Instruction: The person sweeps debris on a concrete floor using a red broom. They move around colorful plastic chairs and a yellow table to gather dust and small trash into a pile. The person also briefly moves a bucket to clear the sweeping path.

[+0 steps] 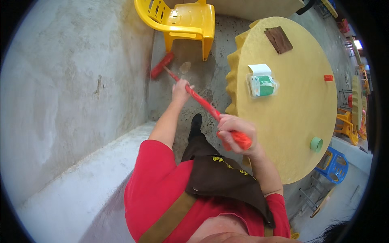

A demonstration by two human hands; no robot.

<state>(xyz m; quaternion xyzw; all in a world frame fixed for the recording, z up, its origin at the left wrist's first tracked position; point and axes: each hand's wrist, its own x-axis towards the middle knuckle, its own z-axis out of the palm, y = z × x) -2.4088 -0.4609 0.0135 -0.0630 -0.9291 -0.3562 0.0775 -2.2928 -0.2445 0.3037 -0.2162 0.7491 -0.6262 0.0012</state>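
Note:
Both my hands grip the red handle of a long-handled broom [206, 104], which runs slantwise across my front. My left hand [181, 92] is wrapped around the lower part of the handle, with the arm stretched forward. Around the top end, beside the table edge, my right hand [238, 132] is closed. The red broom head [162, 65] is at the floor by the foot of the wall, close to a leg of a yellow plastic armchair [190, 18]. It is blurred, so its bristles cannot be made out.
A round table with a yellow cloth [285, 121] stands at my right. It bears a wipes or tissue pack [263, 85], a brown piece [279, 40], a small red item [328, 78] and a green ring [316, 144]. A stained wall [85, 76] rises at left; a blue stool [335, 167] stands right.

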